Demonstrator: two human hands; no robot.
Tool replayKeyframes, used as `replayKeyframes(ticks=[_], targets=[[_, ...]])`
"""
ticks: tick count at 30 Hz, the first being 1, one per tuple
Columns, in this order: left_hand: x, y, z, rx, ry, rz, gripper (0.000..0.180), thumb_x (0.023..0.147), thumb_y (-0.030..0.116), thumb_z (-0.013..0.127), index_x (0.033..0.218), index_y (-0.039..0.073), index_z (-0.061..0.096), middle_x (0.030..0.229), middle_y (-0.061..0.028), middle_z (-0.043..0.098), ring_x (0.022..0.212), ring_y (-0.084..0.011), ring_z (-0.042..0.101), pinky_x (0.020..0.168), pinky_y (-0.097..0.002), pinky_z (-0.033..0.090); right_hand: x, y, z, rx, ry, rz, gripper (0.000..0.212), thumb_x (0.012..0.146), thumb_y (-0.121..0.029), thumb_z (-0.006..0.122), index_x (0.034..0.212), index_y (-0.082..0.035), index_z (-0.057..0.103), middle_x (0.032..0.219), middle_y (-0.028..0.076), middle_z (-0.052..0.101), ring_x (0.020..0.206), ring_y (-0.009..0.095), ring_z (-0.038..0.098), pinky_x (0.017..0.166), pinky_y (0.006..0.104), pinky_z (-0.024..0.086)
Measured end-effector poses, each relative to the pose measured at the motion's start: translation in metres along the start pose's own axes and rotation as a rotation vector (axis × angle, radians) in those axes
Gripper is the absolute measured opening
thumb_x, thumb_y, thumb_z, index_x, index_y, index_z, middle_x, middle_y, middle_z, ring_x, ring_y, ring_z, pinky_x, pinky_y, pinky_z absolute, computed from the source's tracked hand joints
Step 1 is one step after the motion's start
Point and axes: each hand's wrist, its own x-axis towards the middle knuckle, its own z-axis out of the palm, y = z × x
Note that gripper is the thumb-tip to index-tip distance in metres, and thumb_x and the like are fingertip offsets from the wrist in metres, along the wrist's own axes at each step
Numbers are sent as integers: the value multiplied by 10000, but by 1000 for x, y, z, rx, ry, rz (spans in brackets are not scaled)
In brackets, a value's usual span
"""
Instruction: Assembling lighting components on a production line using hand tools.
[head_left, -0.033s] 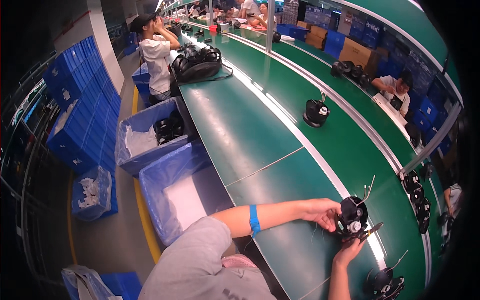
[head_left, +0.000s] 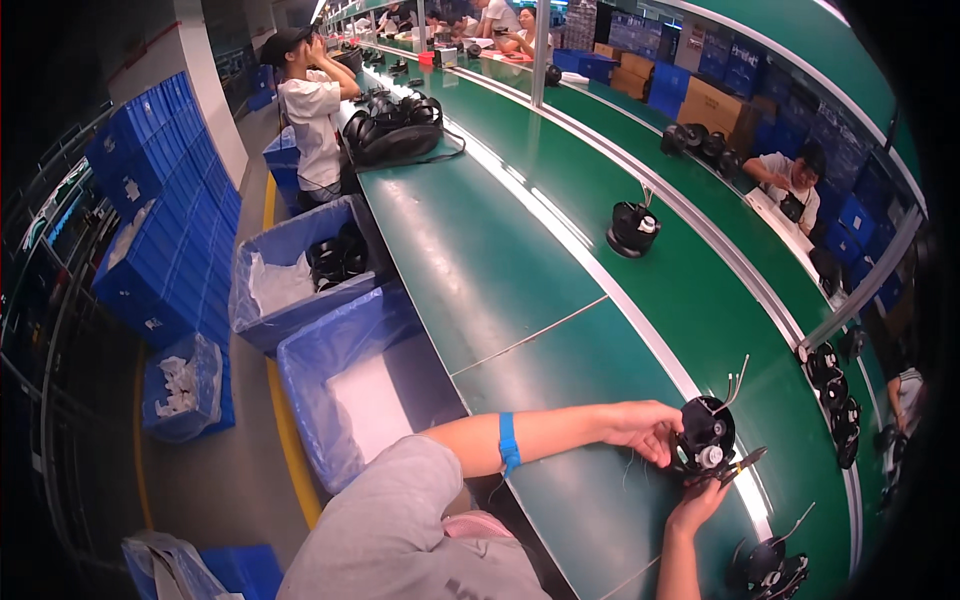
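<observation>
At the lower right of the bench, my left hand (head_left: 648, 430) is closed on the left rim of a round black housing (head_left: 706, 428). Thin wires stand up from its top, and a small white round part shows inside. My right hand (head_left: 698, 505), just below the housing, is closed round a dark hand tool with a yellow patch (head_left: 742, 467), which looks like pliers. Its far end points up and right, past the housing's lower edge. The right fingers are partly hidden. A blue band (head_left: 509, 443) circles my left forearm.
Another black housing (head_left: 633, 229) stands on the green belt (head_left: 570, 190) ahead, and one (head_left: 768, 568) sits close at lower right. Blue lined bins (head_left: 300, 352) stand left of the bench. Black parts (head_left: 395, 125) are piled farther along, beside a person (head_left: 312, 120). Other people work across the line.
The housing on the belt ahead has shifted very slightly toward me. My hands keep the same hold.
</observation>
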Motion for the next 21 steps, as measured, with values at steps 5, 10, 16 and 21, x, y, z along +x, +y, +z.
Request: replayKeyframes(ticks=[5, 10, 16, 21], targets=[[-3, 1, 2, 113, -12, -65, 396, 911, 337, 522, 957, -44, 618, 770, -210, 686, 668, -246, 706, 596, -293, 571, 18, 8, -17, 72, -97, -26, 428, 999, -216, 417, 1386, -34, 389, 1300, 114, 527, 1140, 237, 568, 919, 369, 480], [-12, -2, 9, 391, -54, -168, 393, 906, 311, 528, 969, -74, 581, 715, -204, 673, 562, -253, 688, 491, -312, 552, 46, 20, -41, 36, -65, -20, 403, 1002, -226, 465, 1340, -8, 442, 1228, 120, 537, 1098, 223, 575, 938, 352, 477], [-8, -4, 4, 848, -103, -169, 544, 941, 515, 542, 924, -24, 615, 639, -131, 644, 439, -179, 587, 398, -289, 442, 61, -18, -40, -280, -146, -160, 314, 987, -223, 516, 1223, -17, 539, 850, -12, 504, 664, 83, 446, 584, 234, 354], [-6, 5, 19, 882, 193, 378, 440, 899, 442, 692, 740, 34, 645, 658, -39, 642, 613, -91, 565, 550, -279, 462, 42, -84, -28, -436, -274, -202, 437, 879, -22, 606, 1300, 31, 501, 1147, 87, 582, 1060, 172, 569, 935, 286, 452]])
